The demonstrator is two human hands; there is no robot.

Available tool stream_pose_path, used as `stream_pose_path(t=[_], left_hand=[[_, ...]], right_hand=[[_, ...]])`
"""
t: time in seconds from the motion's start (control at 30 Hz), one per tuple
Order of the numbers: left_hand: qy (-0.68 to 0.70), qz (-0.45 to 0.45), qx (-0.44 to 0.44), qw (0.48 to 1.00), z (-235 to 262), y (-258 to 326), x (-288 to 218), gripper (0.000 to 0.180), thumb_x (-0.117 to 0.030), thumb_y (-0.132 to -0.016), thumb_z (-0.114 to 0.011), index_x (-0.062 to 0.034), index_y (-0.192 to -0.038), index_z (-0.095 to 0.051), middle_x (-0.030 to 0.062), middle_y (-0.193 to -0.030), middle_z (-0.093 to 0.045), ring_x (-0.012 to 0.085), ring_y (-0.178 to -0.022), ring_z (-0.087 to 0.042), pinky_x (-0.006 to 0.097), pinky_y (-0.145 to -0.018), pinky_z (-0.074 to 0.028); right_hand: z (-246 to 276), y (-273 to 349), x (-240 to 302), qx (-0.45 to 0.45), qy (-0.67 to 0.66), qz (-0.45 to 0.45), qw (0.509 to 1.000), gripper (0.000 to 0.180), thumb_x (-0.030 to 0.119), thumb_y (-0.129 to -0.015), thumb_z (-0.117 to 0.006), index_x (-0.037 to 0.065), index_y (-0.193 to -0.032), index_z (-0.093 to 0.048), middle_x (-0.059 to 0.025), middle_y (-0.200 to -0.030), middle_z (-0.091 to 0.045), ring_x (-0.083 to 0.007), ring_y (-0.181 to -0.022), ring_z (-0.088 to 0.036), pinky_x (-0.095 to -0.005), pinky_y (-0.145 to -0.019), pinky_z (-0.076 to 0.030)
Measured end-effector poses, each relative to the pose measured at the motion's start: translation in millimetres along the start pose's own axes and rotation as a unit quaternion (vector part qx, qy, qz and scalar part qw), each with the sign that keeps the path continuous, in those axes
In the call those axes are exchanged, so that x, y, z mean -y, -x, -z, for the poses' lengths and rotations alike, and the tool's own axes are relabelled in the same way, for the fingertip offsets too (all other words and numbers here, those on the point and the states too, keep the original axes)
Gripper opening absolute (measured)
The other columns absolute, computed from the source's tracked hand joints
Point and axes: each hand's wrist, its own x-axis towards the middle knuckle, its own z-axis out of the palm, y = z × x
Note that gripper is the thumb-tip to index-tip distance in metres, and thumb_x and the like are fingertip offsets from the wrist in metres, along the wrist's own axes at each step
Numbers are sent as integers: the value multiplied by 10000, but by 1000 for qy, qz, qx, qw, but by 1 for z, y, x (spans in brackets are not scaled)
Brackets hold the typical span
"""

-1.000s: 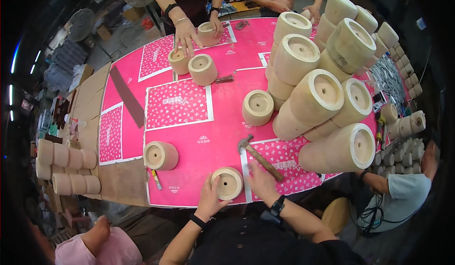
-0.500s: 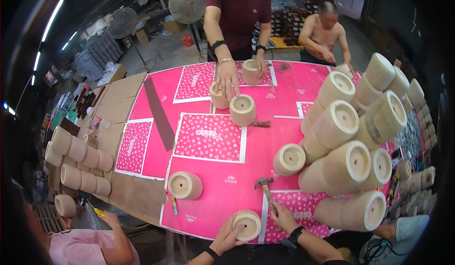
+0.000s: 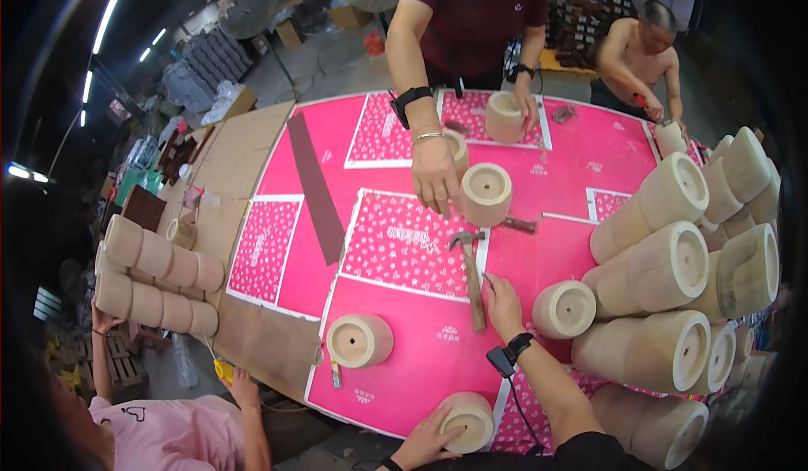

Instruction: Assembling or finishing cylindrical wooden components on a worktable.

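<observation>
Left hand (image 3: 427, 439) grasps a pale wooden cylinder (image 3: 470, 416) at the near edge of a pink-covered table (image 3: 412, 370), fingers along its left side and thumb over its rim. Right hand (image 3: 505, 307), farther forward, is partly curled just beside a claw hammer (image 3: 474, 282), which lies to its left with the head pointing away; whether the fingers pinch anything cannot be told. To that hand's right stands a 2nd wooden cylinder (image 3: 564, 309). Across the table, a co-worker's hand (image 3: 435, 172) is just beside a 3rd wooden cylinder (image 3: 486, 195).
</observation>
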Motion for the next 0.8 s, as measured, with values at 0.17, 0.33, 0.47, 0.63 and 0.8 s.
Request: stream_pose_path(t=[0.17,0.33,0.47,0.63,0.8], left_hand=[[-30,-1,87,996,24,-20,2,813,-408,-651,-834,-150,-1344,-495,274,-1434,-345,489,-1313,-378,499,-1064,-379],[4,-4,30,1000,16,-19,14,1128,-434,-571,-874,73,-1389,-286,242,-1465,-339,409,-1365,-348,472,-1086,-348],[7,-27,-12,1000,10,-13,18,1158,-408,-555,-889,88,-1390,-258,251,-1463,-343,408,-1352,-364,462,-1085,-352],[-3,-51,-40,998,5,-12,13,1153,-382,-551,-901,80,-1391,-259,266,-1452,-345,413,-1324,-393,453,-1081,-363],[-32,-49,-85,995,-4,-9,6,1186,-398,-553,-892,71,-1422,-235,270,-1421,-368,409,-1310,-409,449,-1077,-374]], right_hand=[[23,62,26,77,-105,-79,988,273,114,-939,-562,55,-1205,-568,-196,-1019,-647,-345,-980,-630,-409,-822,-504],[82,137,43,168,-69,-37,983,264,112,-913,-604,88,-1173,-646,-150,-924,-645,-307,-782,-635,-365,-735,-517],[119,176,93,273,51,28,960,268,75,-859,-642,96,-1124,-669,-128,-867,-622,-267,-788,-639,-372,-713,-519],[101,199,107,303,186,338,871,333,156,-865,-554,117,-1194,-596,-72,-802,-552,-234,-707,-609,-357,-568,-488],[97,210,109,305,356,329,820,156,152,-812,-577,54,-934,-592,-59,-753,-569,-208,-624,-637,-314,-489,-501]])
